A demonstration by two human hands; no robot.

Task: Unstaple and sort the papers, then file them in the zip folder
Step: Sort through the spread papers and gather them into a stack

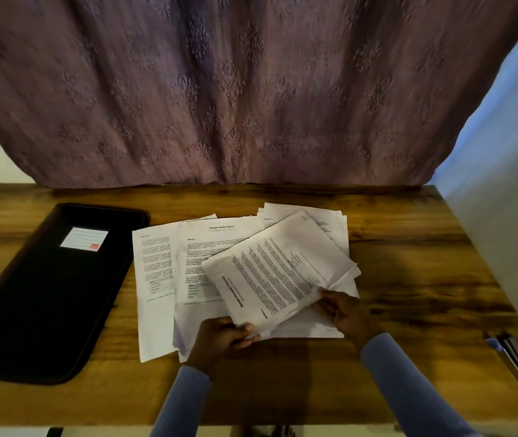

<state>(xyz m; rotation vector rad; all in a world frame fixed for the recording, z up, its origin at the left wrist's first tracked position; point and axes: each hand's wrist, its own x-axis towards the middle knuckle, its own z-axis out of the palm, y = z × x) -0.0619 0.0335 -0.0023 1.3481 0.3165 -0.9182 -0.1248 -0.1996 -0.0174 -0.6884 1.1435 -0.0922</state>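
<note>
Both hands are gripping a paper bundle [278, 272] over loose sheets [156, 279]: left hand [224, 337] pinching near corner, right hand [344, 313] at side edge. Bundle's long axis is running diagonally; zip folder [52, 294] is lying shut, well left, nearer left hand.

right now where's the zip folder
In the head view, the black zip folder lies flat on the wooden table's left side, beside the spread papers.

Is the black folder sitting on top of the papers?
No, the black zip folder lies flat on the wooden table, to the left of the spread papers, with none of them under it.
</note>
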